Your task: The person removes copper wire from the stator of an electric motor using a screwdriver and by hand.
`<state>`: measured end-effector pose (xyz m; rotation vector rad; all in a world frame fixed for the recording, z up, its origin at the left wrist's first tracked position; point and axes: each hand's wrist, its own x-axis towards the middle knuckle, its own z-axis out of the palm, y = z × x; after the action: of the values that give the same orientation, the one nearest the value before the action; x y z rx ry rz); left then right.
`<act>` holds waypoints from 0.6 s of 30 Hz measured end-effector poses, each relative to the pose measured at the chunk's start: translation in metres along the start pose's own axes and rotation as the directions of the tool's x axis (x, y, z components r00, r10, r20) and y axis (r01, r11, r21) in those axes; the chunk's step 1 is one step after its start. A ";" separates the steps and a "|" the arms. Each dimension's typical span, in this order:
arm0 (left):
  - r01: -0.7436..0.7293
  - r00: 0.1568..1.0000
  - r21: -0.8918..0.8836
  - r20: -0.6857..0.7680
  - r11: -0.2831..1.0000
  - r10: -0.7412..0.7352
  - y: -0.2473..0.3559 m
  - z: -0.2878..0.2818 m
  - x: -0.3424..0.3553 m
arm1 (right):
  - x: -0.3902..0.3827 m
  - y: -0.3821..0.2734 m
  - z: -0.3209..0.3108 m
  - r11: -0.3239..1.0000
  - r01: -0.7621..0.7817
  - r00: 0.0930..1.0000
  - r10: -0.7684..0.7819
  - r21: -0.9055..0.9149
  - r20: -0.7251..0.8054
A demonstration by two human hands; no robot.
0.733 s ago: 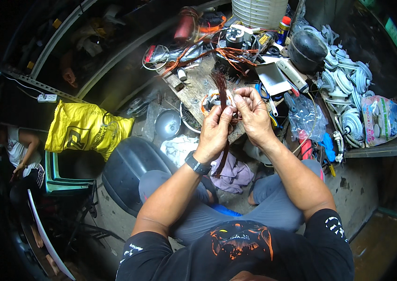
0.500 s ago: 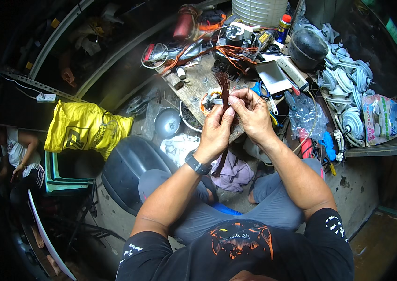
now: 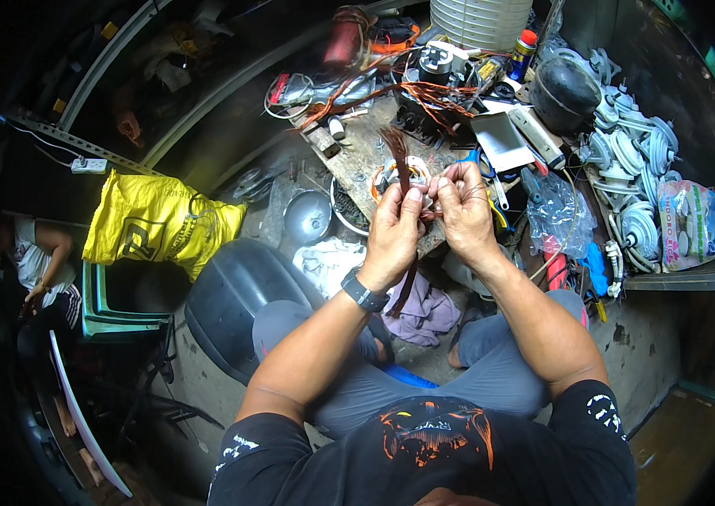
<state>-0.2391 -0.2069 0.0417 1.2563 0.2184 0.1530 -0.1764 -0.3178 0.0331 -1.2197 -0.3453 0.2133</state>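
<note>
My left hand (image 3: 393, 232) is closed around a long bundle of thin reddish-brown wire strands (image 3: 397, 148), whose frayed end sticks up above the fingers and whose tail hangs down past the wrist. Just to its right, my right hand (image 3: 463, 215) has its fingers pinched together near the bundle; what they grip is too small to make out. Beneath both hands, partly hidden, a round white part with orange wires (image 3: 384, 175) lies on the wooden board (image 3: 364, 140). Blue-handled scissors (image 3: 480, 166) lie just beyond my right hand.
Behind stand a motor with tangled wires (image 3: 435, 72), a black drum (image 3: 566, 88) and a spray can (image 3: 523, 55). Pale pulley-like parts (image 3: 640, 232) crowd the right. Left are a yellow sack (image 3: 159, 223), a metal bowl (image 3: 307, 215), a black case (image 3: 248, 308) and another person (image 3: 45, 257).
My right hand's thumb and fingertips have shifted right, away from the upper strands. My left hand still grips the bundle. The whole view has shifted slightly to the right.
</note>
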 end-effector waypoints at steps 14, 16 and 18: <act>-0.220 0.975 0.338 0.088 0.915 0.202 -0.006 0.003 -0.003 | 0.008 -0.012 0.000 0.998 -0.049 0.999 0.049 -0.027 0.012; -0.227 0.974 0.349 0.087 0.909 0.209 -0.005 0.004 -0.003 | 0.008 -0.012 -0.001 0.997 -0.069 0.998 0.069 -0.021 0.012; -0.202 0.979 0.340 0.068 0.919 0.190 -0.004 0.004 -0.004 | 0.008 -0.014 -0.001 0.995 -0.100 0.995 0.100 -0.004 0.004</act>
<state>-0.2425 -0.2126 0.0392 1.6312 0.0908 0.2749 -0.1691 -0.3205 0.0472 -1.2412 -0.2883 0.3015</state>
